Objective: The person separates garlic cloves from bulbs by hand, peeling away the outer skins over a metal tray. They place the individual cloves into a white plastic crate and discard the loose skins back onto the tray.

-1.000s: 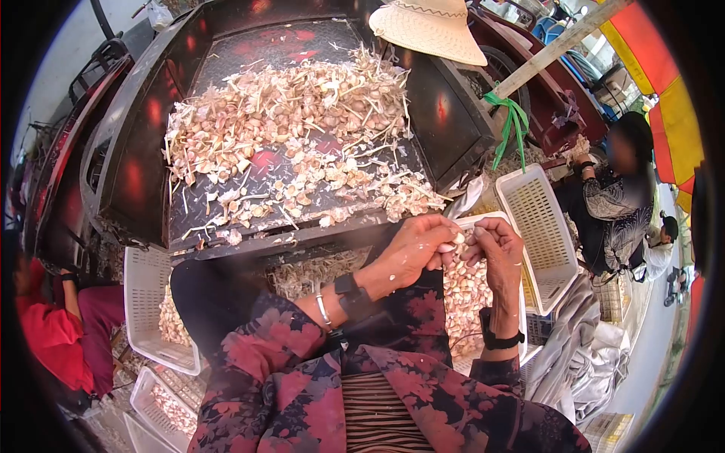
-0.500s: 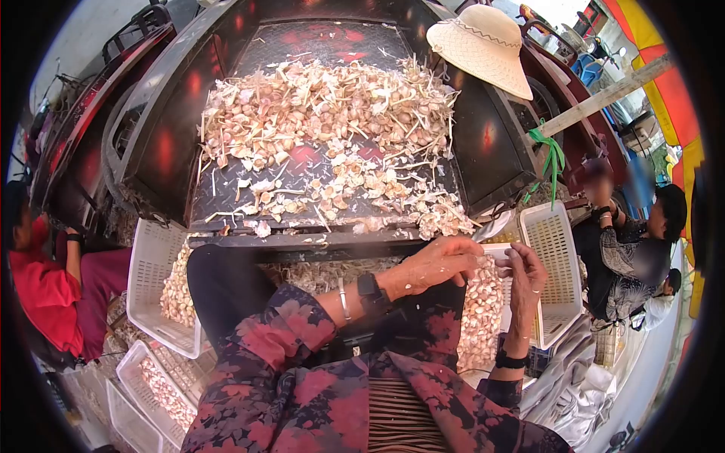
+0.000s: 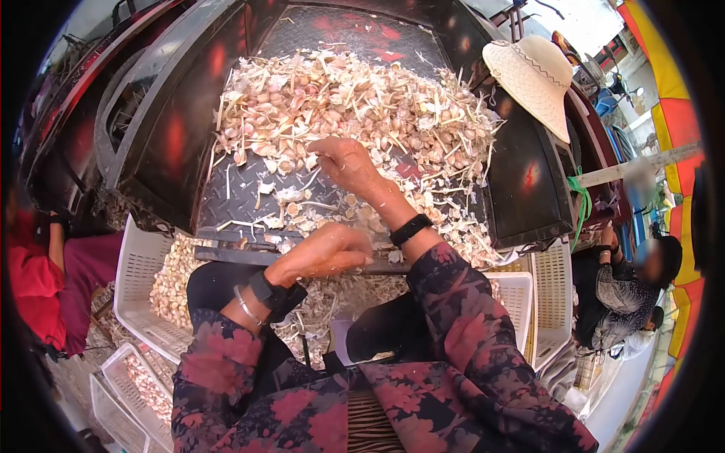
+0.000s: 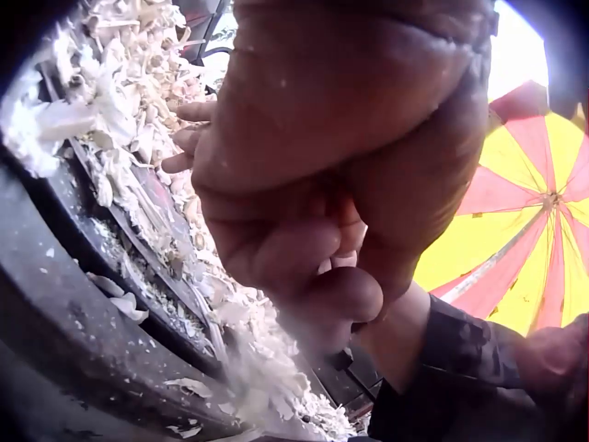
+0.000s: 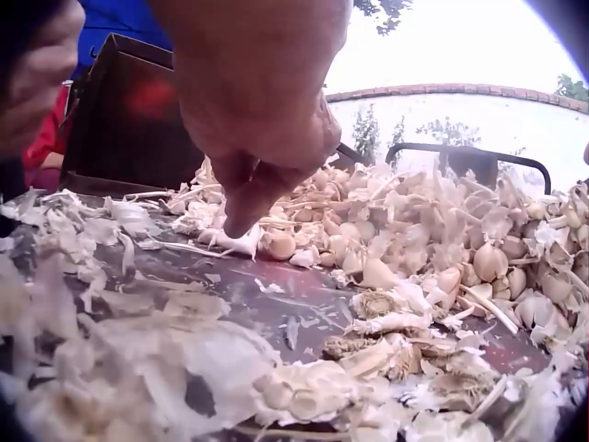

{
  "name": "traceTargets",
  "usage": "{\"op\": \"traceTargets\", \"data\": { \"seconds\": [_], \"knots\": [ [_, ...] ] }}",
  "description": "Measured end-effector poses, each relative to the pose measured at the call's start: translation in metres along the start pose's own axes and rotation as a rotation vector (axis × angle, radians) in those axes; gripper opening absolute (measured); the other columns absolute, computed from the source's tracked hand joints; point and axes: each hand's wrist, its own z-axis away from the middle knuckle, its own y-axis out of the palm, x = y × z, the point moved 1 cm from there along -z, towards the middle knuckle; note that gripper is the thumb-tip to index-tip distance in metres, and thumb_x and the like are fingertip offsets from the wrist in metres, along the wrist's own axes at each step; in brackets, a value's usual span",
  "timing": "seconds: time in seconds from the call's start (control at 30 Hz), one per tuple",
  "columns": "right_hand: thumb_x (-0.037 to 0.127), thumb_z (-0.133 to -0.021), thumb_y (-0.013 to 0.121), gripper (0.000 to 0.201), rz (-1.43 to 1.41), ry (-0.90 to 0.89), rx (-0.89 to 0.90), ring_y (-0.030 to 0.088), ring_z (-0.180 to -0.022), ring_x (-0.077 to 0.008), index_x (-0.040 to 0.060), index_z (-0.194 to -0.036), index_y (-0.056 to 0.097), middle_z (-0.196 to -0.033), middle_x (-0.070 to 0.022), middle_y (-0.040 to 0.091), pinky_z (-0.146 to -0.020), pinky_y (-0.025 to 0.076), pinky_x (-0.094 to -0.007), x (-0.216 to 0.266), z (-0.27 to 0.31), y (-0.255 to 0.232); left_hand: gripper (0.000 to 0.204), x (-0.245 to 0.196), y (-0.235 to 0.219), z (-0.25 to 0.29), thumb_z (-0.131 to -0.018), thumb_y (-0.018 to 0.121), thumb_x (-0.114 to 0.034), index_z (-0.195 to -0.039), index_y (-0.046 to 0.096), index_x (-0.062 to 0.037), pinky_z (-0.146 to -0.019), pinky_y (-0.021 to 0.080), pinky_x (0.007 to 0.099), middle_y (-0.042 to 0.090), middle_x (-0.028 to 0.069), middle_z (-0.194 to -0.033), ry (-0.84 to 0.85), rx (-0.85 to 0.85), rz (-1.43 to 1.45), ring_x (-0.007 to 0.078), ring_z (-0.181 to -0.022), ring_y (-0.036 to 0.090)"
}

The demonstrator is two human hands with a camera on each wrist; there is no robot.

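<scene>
A heap of garlic bulbs [image 3: 302, 94] with dry stems and papery skins lies on the dark metal cart bed [image 3: 245, 192]. My right hand [image 3: 351, 166] reaches over the bed to the near side of this heap. In the right wrist view its fingers point down, a fingertip right at a pale garlic skin [image 5: 241, 241] beside a round garlic bulb [image 5: 278, 245]. My left hand [image 3: 321, 253] hovers at the bed's front edge, its fingers loosely curled in the left wrist view, with no garlic showing in it. Loose garlic skins [image 4: 267, 345] lie close beyond it.
A white crate [image 3: 140, 272] with garlic cloves stands at the left, smaller crates below it. More crates [image 3: 555, 294] stand at the right. A straw hat [image 3: 532, 79] sits on the cart's right wall. People sit on both sides. Skins litter the ground between my knees.
Both hands have left the cloves crate at the right, after coming apart there. The right hand has moved forward and left to the heap, the left hand back to the bed's edge.
</scene>
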Motion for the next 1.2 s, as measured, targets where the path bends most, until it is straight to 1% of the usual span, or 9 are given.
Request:
{"op": "traceTargets", "data": {
  "seconds": [0.13,0.2,0.3,0.4,0.53,0.7,0.93,1.0,1.2],
  "knots": [
    [0.009,-0.079,0.066,0.018,0.275,-0.021,0.204,0.065,-0.086,-0.0351,0.0067,-0.097,0.066,-0.093,-0.0145,0.067,-0.072,0.051,-0.0451,-0.013,-0.015,0.036,0.015,-0.005,-0.013,0.008,-0.092,0.063,-0.017,-0.095,0.068,-0.0029,-0.050,0.038,0.0205,0.059,-0.0024,-0.070,-0.169,-0.251,0.420,0.0051,-0.057,0.050],
    [0.009,-0.078,0.065,0.013,0.250,-0.060,0.173,0.065,-0.081,-0.0345,0.0048,-0.091,0.064,-0.086,-0.0146,0.067,-0.068,0.051,-0.0447,-0.013,-0.009,0.032,0.014,-0.003,-0.024,0.011,-0.092,0.063,-0.016,-0.096,0.067,-0.0034,-0.050,0.039,0.0189,0.059,-0.0026,-0.069,-0.181,-0.326,0.441,0.0047,-0.057,0.051],
    [0.011,-0.073,0.066,0.016,0.089,0.053,0.204,0.065,-0.078,-0.0375,-0.0003,-0.084,0.063,-0.076,-0.0198,0.064,-0.065,0.050,-0.0457,-0.018,0.007,0.016,0.028,0.021,-0.035,0.013,-0.090,0.066,-0.015,-0.113,0.060,0.0001,-0.055,0.044,0.0195,0.059,0.0006,-0.079,-0.129,-0.728,0.403,0.0071,-0.065,0.056],
    [0.011,-0.073,0.068,0.017,-0.072,0.095,0.190,0.065,-0.075,-0.0387,-0.0003,-0.084,0.061,-0.076,-0.0196,0.064,-0.064,0.049,-0.0467,0.030,0.016,-0.026,0.035,0.011,-0.040,0.016,-0.090,0.067,-0.014,-0.119,0.057,0.0025,-0.057,0.047,0.0210,0.059,0.0025,-0.085,-0.121,-0.898,0.420,0.0089,-0.069,0.059],
    [0.006,-0.077,0.066,0.027,-0.035,-0.035,0.193,0.062,-0.076,-0.0403,0.0005,-0.101,0.056,-0.072,-0.0197,0.061,-0.064,0.049,-0.0464,0.065,0.037,-0.050,0.027,0.014,-0.036,0.011,-0.093,0.062,-0.010,-0.116,0.059,0.0054,-0.050,0.048,0.0196,0.064,0.0055,-0.078,-0.041,-0.687,0.684,0.0102,-0.061,0.062],
    [0.007,-0.080,0.069,0.038,-0.048,-0.044,0.184,0.063,-0.080,-0.0411,0.0032,-0.114,0.053,-0.098,-0.0203,0.059,-0.063,0.050,-0.0469,0.087,0.063,-0.063,0.016,0.005,-0.032,0.011,-0.095,0.059,-0.007,-0.106,0.062,0.0041,-0.037,0.043,0.0170,0.066,0.0063,-0.074,-0.007,-0.713,0.791,0.0077,-0.051,0.059],
    [0.003,-0.084,0.067,0.033,-0.056,-0.130,-0.026,0.065,-0.070,-0.0304,0.0041,-0.116,0.058,-0.083,-0.0123,0.063,-0.061,0.052,-0.0376,0.073,0.076,-0.054,0.016,0.008,-0.028,0.011,-0.093,0.061,-0.009,-0.102,0.062,0.0045,-0.037,0.041,0.0164,0.064,0.0059,-0.073,-0.007,-0.660,0.907,0.0060,-0.051,0.057],
    [0.005,-0.089,0.064,0.019,-0.291,0.081,-0.022,0.067,-0.065,-0.0195,0.0006,-0.108,0.061,-0.077,-0.0088,0.066,-0.058,0.052,-0.0304,0.077,0.071,-0.061,0.016,0.004,-0.029,0.011,-0.093,0.062,-0.009,-0.102,0.063,0.0047,-0.037,0.041,0.0166,0.064,0.0056,-0.073,-0.008,-0.677,0.879,0.0061,-0.051,0.057],
    [0.011,-0.095,0.061,0.015,-0.895,0.405,-0.098,0.065,-0.058,-0.0122,-0.0027,-0.101,0.060,-0.077,-0.0090,0.068,-0.051,0.053,-0.0224,0.078,0.071,-0.049,0.016,-0.010,-0.025,0.014,-0.093,0.063,-0.009,-0.098,0.065,0.0053,-0.038,0.043,0.0171,0.065,0.0067,-0.073,0.060,-0.684,0.770,0.0072,-0.051,0.058]
  ]
}}
